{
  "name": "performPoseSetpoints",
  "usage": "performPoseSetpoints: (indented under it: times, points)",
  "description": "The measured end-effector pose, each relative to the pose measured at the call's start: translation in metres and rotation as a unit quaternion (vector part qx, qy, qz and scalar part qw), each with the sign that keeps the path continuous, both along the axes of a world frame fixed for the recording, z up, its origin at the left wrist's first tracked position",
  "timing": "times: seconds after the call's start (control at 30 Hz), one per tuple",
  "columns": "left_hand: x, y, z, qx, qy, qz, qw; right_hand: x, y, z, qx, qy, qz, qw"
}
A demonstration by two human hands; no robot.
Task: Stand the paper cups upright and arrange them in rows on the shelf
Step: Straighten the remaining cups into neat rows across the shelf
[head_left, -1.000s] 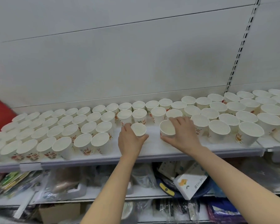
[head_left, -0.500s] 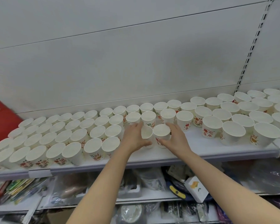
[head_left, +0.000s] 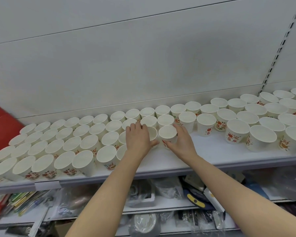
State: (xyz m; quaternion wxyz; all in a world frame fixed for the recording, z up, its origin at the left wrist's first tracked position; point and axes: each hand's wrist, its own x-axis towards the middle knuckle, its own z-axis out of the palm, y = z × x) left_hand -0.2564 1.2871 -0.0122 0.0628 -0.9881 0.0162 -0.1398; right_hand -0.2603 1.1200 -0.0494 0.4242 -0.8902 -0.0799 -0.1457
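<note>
Many upright white paper cups with red print stand in rows on the white shelf (head_left: 203, 156). My left hand (head_left: 138, 139) wraps around one cup (head_left: 152, 133) in the third row from the back, and largely hides it. Right beside it, my right hand (head_left: 181, 142) holds another cup (head_left: 167, 134) from its right side, fingers curled along the wall. The two held cups stand side by side, almost touching, next to the packed block of cups (head_left: 58, 146) on the left.
Looser cups (head_left: 263, 135) fill the shelf's right part. A red box (head_left: 0, 124) sits at the far left. The white back panel rises behind. Below, a lower shelf (head_left: 161, 206) holds bagged goods and boxes. Bare shelf lies in front of my hands.
Both hands slid their cups back and leftward, from the shelf's front area into line with the rows. The two cups have come closer together.
</note>
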Motion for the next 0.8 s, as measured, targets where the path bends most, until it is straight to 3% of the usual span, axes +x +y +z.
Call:
performPoseSetpoints:
  times: [0.33, 0.5, 0.67, 0.8]
  points:
    - [0.008, 0.002, 0.001, 0.027, 0.011, -0.006, 1.0, 0.002, 0.005, -0.005, -0.007, 0.002, 0.001, 1.0]
    - [0.006, 0.001, 0.01, 0.015, 0.069, -0.005, 0.997, -0.005, 0.001, 0.002, -0.01, 0.009, 0.0, 1.0]
    - [0.003, 0.0, 0.03, -0.059, 0.158, -0.027, 0.985, -0.027, -0.029, 0.01, 0.001, 0.01, -0.02, 1.0]
    - [0.021, -0.033, 0.038, -0.157, 0.069, -0.084, 0.982, -0.028, -0.074, 0.011, -0.02, -0.069, -0.148, 0.986]
